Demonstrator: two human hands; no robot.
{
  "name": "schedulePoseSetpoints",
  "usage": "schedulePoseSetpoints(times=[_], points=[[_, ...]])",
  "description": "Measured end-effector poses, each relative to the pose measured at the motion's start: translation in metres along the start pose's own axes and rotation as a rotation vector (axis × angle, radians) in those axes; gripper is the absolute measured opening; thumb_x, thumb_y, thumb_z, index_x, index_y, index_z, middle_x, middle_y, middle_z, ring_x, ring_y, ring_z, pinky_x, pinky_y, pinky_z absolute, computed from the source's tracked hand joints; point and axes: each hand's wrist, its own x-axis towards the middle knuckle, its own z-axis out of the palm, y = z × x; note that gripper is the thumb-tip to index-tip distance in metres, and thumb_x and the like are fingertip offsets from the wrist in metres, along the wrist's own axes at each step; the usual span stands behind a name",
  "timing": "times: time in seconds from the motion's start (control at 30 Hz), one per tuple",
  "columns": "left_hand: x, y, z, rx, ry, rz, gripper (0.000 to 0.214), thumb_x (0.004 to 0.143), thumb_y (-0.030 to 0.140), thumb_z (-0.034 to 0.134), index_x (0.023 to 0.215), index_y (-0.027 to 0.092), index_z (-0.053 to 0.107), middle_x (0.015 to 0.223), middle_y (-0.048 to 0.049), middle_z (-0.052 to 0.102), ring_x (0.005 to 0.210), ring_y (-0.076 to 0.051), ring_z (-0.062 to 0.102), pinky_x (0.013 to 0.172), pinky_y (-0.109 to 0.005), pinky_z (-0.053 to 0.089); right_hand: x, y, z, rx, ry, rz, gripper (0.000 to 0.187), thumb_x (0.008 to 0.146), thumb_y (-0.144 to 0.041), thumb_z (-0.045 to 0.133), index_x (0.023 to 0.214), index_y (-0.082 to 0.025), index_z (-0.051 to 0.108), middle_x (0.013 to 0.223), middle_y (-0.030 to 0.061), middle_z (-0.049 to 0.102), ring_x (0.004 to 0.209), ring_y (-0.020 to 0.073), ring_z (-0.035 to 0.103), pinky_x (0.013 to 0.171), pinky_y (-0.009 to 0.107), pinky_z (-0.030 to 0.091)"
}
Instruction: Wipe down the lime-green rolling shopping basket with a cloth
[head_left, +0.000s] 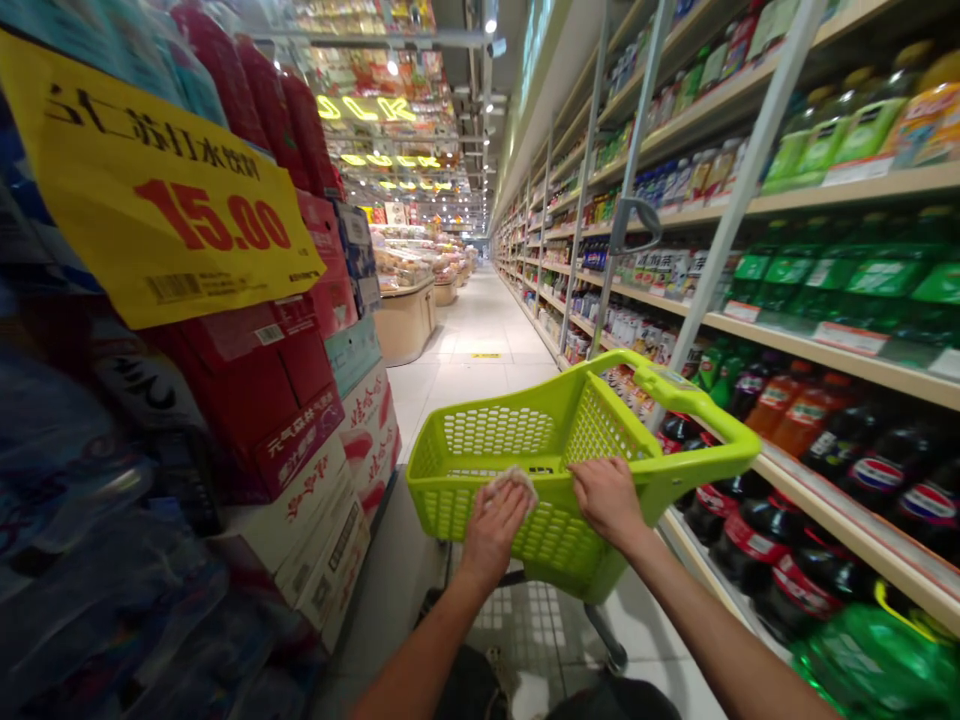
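Note:
A lime-green plastic shopping cart (469,425) stands sideways in front of me, its handle (720,430) toward the right shelves. My left hand (496,515) presses a crumpled whitish cloth (523,482) against the near rim of the basket, fingers over it. My right hand (606,497) grips the same rim farther right, fingers curled over the edge. The perforated walls of the basket show, and the part of its floor in sight holds no goods. Dark wheels and legs of the cart show below.
Shelves (840,335) of bottled drinks run along the right side. Stacked drink cartons (322,510) and wrapped bottles (82,520) rise close on the left, under a yellow price sign (172,200). A tiled aisle (476,310) stretches ahead, past a wooden display counter (405,320).

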Motion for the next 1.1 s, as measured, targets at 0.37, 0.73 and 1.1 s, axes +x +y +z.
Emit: schedulePoseSetpoints(times=[0.37, 0.73, 1.1], points=[[0.018, 0.010, 0.011, -0.016, -0.064, 0.122, 0.034, 0.090, 0.020, 0.028, 0.117, 0.021, 0.048, 0.117, -0.0031, 0.059, 0.117, -0.011, 0.045, 0.110, -0.040, 0.001, 0.021, 0.021, -0.030, -0.007, -0.147, 0.122, 0.034, 0.083, -0.017, 0.036, 0.107, -0.016, 0.059, 0.102, 0.0077, 0.065, 0.095, 0.0186, 0.057, 0.083, 0.031, 0.032], [0.033, 0.030, 0.023, -0.043, -0.167, 0.094, 0.035, 0.090, 0.020, 0.029, 0.122, 0.022, 0.043, 0.123, -0.0044, 0.054, 0.122, -0.013, 0.039, 0.108, -0.045, 0.009, 0.027, 0.032, -0.021, 0.135, 0.014, 0.183, 0.035, 0.082, -0.017, 0.035, 0.104, -0.017, 0.062, 0.104, 0.0048, 0.065, 0.094, 0.0160, 0.060, 0.085, 0.026, 0.043], [0.049, 0.033, 0.018, -0.052, -0.073, 0.166, 0.034, 0.089, 0.020, 0.032, 0.121, 0.021, 0.044, 0.126, -0.0019, 0.052, 0.124, -0.011, 0.035, 0.110, -0.042, 0.001, 0.024, 0.034, -0.026, 0.218, 0.053, 0.202, 0.035, 0.079, -0.017, 0.035, 0.099, -0.016, 0.064, 0.098, 0.0053, 0.067, 0.091, 0.0162, 0.062, 0.084, 0.027, 0.045]])
